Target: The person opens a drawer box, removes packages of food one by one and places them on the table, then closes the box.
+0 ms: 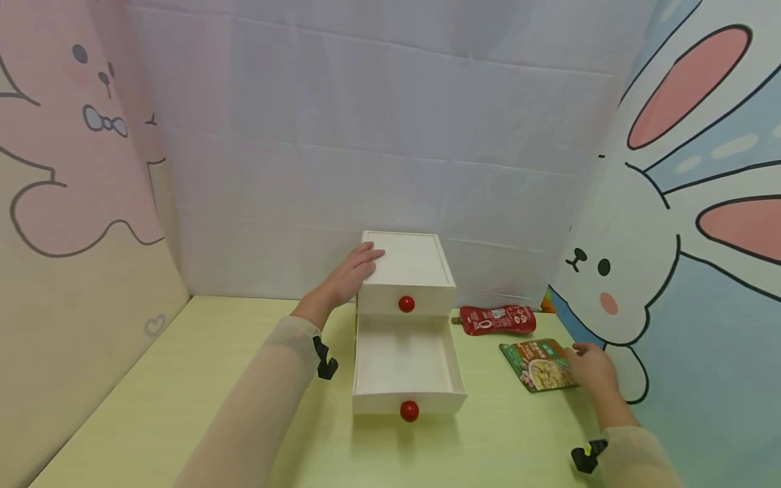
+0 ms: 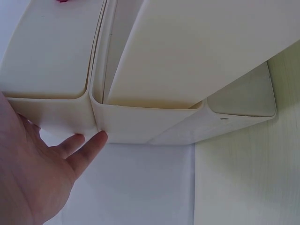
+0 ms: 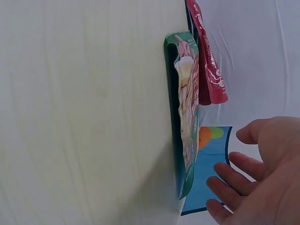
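A small white drawer cabinet stands against the back sheet. Its lower drawer, with a red knob, is pulled out and holds nothing; the upper drawer is closed. My left hand rests on the cabinet's top left edge, and the left wrist view shows its fingers extended along the cabinet's side wall. On the right, my right hand is beside the right edge of a green and brown food packet lying flat. In the right wrist view its fingers are apart and loosely bent, holding nothing.
A red spouted pouch lies behind the packet, right of the cabinet. The pale yellow-green table meets a white sheet at the back. Cartoon-printed panels stand at both sides, the right one close to my right hand.
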The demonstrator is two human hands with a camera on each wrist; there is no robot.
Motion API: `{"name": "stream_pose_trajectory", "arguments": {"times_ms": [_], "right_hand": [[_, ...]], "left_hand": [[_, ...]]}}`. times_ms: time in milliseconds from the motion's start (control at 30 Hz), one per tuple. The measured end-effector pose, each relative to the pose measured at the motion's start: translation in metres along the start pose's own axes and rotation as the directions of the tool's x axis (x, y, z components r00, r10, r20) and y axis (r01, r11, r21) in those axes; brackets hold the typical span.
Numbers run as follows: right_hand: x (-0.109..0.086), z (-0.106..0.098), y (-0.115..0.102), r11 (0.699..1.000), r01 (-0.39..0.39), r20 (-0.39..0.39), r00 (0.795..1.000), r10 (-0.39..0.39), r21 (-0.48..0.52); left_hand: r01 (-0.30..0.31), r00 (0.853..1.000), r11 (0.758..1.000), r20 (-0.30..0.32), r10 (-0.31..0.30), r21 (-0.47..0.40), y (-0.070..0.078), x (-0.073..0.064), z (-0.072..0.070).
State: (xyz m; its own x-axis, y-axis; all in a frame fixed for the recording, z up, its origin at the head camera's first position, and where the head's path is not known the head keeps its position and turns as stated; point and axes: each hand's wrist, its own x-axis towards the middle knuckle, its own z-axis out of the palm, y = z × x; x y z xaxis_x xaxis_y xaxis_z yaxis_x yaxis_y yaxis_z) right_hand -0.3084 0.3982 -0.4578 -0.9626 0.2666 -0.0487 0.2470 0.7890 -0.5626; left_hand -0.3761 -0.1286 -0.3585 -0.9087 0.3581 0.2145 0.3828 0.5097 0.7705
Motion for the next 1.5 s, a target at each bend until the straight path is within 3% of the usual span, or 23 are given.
{"name": "stream_pose_trajectory", "arguments": {"times_ms": [333, 700, 1000, 1200, 1500], "right_hand": [[-0.01, 0.007, -0.04, 0.99, 0.14, 0.033, 0.99, -0.14, -0.001], [-0.041, 0.02, -0.089, 0.944, 0.319, 0.065, 0.944, -0.324, 0.081], [-0.075, 0.018, -0.127, 0.86, 0.496, 0.021, 0.865, -0.502, 0.117], [-0.1, 0.015, -0.146, 0.785, 0.608, -0.021, 0.792, -0.61, 0.119], [-0.141, 0.004, -0.171, 0.712, 0.687, -0.043, 0.723, -0.689, 0.142]], "left_hand": [[0.008, 1.0, 1.0, -0.006, -0.008, 0.005, 0.007, -0.004, 0.001], [0.008, 1.0, 1.0, -0.019, -0.007, 0.014, 0.01, -0.007, 0.004], [0.011, 1.0, 1.0, -0.014, -0.01, 0.017, 0.014, -0.008, 0.003], [0.009, 1.0, 1.0, -0.013, -0.009, 0.017, 0.011, -0.007, 0.003], [0.013, 1.0, 1.0, -0.012, -0.013, 0.01, 0.011, -0.007, 0.004]]}}
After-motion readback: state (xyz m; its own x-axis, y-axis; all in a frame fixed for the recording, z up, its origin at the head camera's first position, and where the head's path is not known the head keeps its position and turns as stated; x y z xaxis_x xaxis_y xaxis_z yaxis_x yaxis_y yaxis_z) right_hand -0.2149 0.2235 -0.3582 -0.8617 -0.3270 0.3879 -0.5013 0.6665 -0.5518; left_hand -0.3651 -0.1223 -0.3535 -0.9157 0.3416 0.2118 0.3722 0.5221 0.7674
